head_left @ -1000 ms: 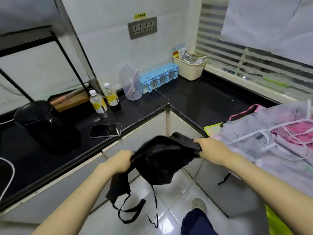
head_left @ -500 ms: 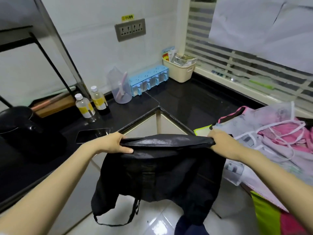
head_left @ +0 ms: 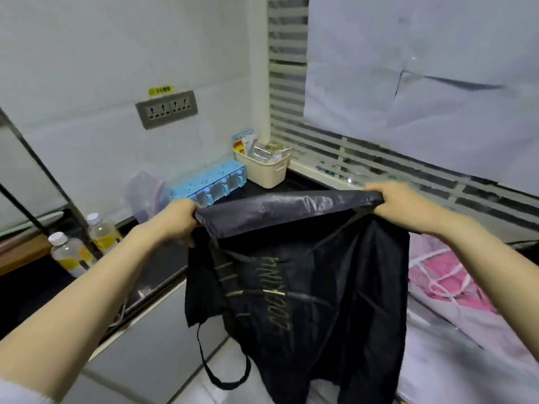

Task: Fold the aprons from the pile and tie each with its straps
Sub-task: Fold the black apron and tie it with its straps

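A thin, glossy black apron (head_left: 315,301) with gold lettering hung above the floor (head_left: 189,395), one strap (head_left: 200,345) looping below, its top edge pinched taut between the left hand (head_left: 178,218) and right hand (head_left: 400,204), fingers curled; pink printed aprons (head_left: 437,278) lay piled alongside, and a cream plastic basket (head_left: 264,171) beyond held packets (head_left: 262,151)

Black desk (head_left: 29,298) carries two bottles (head_left: 68,255), clear jug (head_left: 145,193), blue seasoning box (head_left: 214,183), beige basket (head_left: 264,168); apron pile (head_left: 446,278) at right

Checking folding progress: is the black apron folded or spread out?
Spread out. The left hand and right hand grip its top corners wide apart; the black apron hangs full-length between them, one strap dangling loose.
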`<state>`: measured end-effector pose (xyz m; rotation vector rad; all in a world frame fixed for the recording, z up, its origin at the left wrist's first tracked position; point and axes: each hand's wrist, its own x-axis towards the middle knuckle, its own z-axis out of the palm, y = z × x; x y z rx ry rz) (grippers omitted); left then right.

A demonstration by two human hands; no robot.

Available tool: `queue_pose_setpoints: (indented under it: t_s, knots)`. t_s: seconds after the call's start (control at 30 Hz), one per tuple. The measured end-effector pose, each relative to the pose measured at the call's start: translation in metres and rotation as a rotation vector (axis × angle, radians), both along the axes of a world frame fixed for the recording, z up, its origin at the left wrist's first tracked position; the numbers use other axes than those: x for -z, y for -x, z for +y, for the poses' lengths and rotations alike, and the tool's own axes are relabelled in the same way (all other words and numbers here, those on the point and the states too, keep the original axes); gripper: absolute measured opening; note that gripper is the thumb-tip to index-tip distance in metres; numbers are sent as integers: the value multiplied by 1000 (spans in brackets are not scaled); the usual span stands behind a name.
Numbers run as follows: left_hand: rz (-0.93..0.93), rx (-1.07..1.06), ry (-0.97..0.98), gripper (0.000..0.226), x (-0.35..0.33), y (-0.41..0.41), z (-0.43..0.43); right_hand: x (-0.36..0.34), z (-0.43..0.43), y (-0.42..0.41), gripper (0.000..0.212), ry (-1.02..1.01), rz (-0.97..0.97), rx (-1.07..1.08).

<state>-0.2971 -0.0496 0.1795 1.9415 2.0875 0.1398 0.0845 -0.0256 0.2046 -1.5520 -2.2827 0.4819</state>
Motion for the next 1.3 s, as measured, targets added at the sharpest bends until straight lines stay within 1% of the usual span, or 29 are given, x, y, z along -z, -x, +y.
queue_pose_setpoints:
  t_s: [0.03,0.07,0.1,0.13,0.2,0.23,0.3,0.33,0.4,0.43,0.5,0.57,0.7,0.77,0.83,0.93,1.07,1.13,1.2,1.3]
  knots:
    - [-89,-34,6,22,-5,-7,15,-8,11,-9,12,-2,12,11]
    - [-130,-40,-2,22,-11,-17,33,-17,24,-20,9,17,29,14]
    - [-121,-32,-11,21,-15,-25,46,-24,33,-28,8,72,40,-2]
    - [-100,-23,-24,18,-18,-34,60,-30,41,-36,12,149,34,-19]
    - [-87,-17,-79,14,-23,-58,90,-39,61,-52,21,284,-34,-12]
    - [-105,-9,-100,15,-25,-69,104,-40,73,-60,24,290,-87,29]
    - [-128,4,-127,18,-32,-94,129,-41,101,-76,30,166,-177,168]
    - [-138,15,-139,20,-38,-105,142,-44,113,-82,29,67,-174,260]
    - [-186,42,-185,25,-51,-122,163,-55,128,-90,19,-149,-82,400]
    - [-217,44,-220,24,-59,-128,173,-62,134,-92,19,-271,-23,441]
    - [-302,18,-300,19,-78,-140,190,-82,140,-97,28,-502,73,500]
    - [-412,1,-422,21,-99,-152,202,-104,139,-99,26,-684,124,539]
    - [-613,46,-703,34,-132,-169,212,-143,133,-104,31,-942,226,532]
    - [-701,71,-797,36,-137,-173,212,-150,128,-107,33,-1032,255,499]
    - [-736,86,-831,35,-132,-174,208,-149,123,-108,33,-1070,253,472]
    - [-731,114,-774,26,-105,-166,203,-130,115,-106,31,-1049,196,412]
    - [-697,167,-603,36,-46,-149,190,-79,101,-104,28,-890,101,314]
    - [-584,219,-525,40,-17,-141,180,-52,93,-103,25,-778,50,248]
    - [-440,267,-435,38,13,-129,173,-28,85,-100,25,-639,-2,182]
    - [-262,368,-282,38,49,-117,161,4,72,-95,24,-335,-150,110]
